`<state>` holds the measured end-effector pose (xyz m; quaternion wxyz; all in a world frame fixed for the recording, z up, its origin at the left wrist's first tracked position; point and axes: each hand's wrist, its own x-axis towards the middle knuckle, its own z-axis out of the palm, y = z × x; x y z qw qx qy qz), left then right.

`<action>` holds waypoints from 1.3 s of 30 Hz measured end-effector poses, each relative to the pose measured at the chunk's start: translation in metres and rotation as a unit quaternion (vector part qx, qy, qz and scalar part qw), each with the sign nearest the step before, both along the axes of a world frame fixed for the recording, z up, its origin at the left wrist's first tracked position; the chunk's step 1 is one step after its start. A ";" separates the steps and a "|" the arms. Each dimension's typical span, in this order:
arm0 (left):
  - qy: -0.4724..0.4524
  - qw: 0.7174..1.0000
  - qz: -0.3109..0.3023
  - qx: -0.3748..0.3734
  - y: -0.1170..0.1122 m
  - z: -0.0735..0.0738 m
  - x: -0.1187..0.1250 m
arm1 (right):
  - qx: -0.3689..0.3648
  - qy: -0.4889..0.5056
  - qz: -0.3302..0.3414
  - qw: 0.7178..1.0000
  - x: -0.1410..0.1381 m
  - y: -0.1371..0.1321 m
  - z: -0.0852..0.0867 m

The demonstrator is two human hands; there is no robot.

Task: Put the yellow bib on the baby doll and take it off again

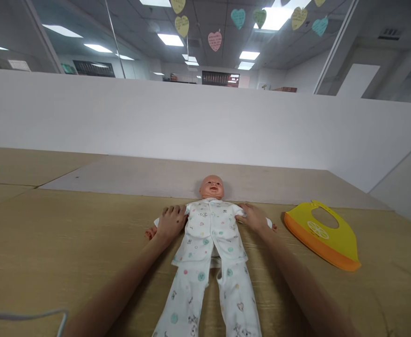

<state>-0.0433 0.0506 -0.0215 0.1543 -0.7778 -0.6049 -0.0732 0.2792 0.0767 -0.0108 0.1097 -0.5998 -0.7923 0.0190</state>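
Observation:
A baby doll lies on its back on the table, head away from me, dressed in a white patterned top and matching trousers. My left hand is closed around the doll's arm on the left, with the doll's small hand poking out beyond it. On the other side, my right hand grips the doll's other arm near the shoulder; its fingers are partly hidden behind the sleeve. The doll's other hand shows just past my wrist. The top's lower front hangs apart above the trousers.
A yellow silicone bib with an orange pocket lies on the table to the right. A white cable crosses the lower left corner. Behind the table stands a white low wall with glass above, bearing heart-shaped notes.

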 end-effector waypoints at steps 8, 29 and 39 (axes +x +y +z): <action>0.009 0.999 0.037 0.030 0.022 -0.008 0.009 | -0.005 -0.030 -0.012 0.999 -0.005 0.018 -0.001; -0.087 0.985 0.121 0.086 0.054 -0.021 -0.010 | 0.058 -0.074 -0.082 0.992 0.007 0.045 -0.013; -0.129 0.975 0.102 0.148 0.058 -0.030 -0.025 | 0.073 -0.051 -0.122 0.988 0.026 0.045 -0.017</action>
